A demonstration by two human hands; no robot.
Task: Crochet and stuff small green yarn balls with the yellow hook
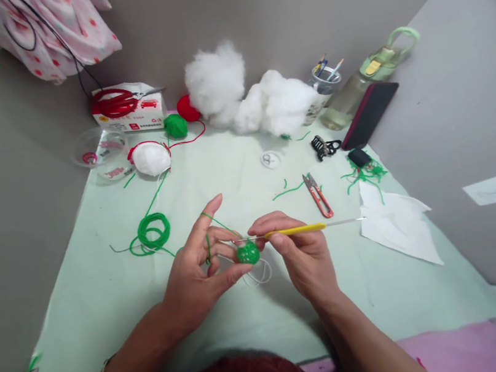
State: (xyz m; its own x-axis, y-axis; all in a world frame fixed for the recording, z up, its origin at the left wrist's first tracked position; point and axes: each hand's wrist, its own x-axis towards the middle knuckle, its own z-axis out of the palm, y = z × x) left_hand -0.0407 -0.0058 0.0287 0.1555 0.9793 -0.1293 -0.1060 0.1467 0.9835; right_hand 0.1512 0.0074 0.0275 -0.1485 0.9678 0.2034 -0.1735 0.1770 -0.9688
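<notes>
Green strand: runs from the raised left index finger down toward the work; should that finger dip, it could go slack and leave an uneven stitch.
Crochet hook: thin metal tip at the top edge of the piece; a careless angle could split the yarn or drop a loop (whether it sits inside a stitch is too small to tell).
White thread: loops loosely just below the piece; liable to catch in the work if it rides up.
Yarn coil: loose turns lying on the counter, left of the hands; a sharp tug could knot them.
Green piece: small, rounded, openwork; located between the two hands, at the left thumb tip and just beside the right fingertips, above the counter.
Left hand: thumb and fingers pinching the green piece, index finger lifted, yarn wrapped about the other fingers.
Right hand: closed around the hook's yellow handle, thumb beneath, fingers along the top.
Snips: orange-handled, lying beyond the right hand, apart from it.
</notes>
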